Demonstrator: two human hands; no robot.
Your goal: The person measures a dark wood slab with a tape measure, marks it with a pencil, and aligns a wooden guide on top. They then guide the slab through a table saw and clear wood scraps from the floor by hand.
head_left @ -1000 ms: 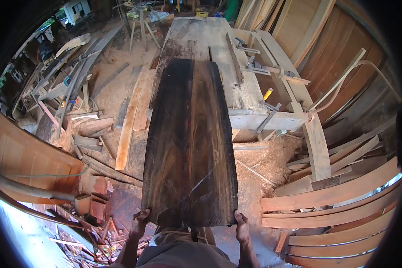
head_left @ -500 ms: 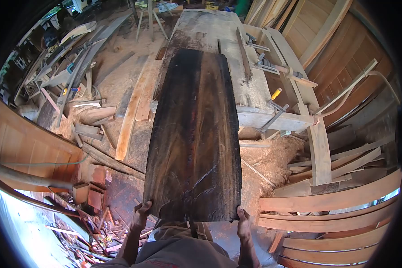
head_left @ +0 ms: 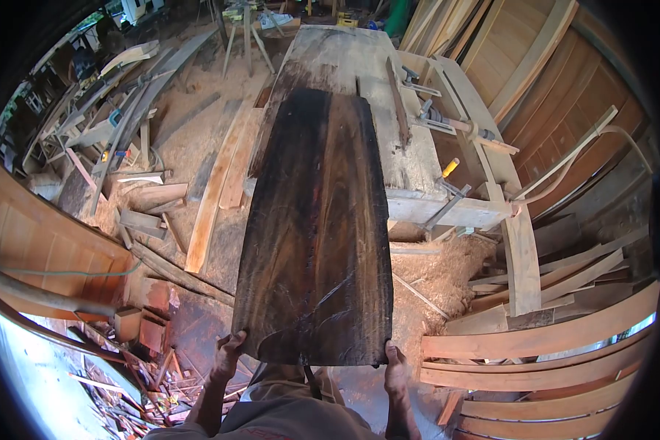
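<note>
Head camera, item one: dark board (head_left: 312, 227), located on the near side of the workbench (head_left: 418, 169), its far end overlapping the bench top in my view; whether the two touch, I cannot tell from my remote seat. Long axis: running from the grip out toward the workbench, roughly in line with the bench's own length. Grip: left hand (head_left: 231, 352) and right hand (head_left: 394, 359) each grasping a near corner, thumbs uppermost, fingers mostly hidden; I can judge neither hand nearer the workbench. Edges: both long sides uncovered, dark, slightly wavy. Room: left of the workbench, a pale plank (head_left: 214, 207) leaves what I rate the tighter flank; before the workbench's right half, sawdust (head_left: 455, 264) on the floor, with curved slats (head_left: 535, 337) farther right. Yellow-handled clamp (head_left: 451, 168): one, at the workbench's near right corner, well apart from both hands.
</note>
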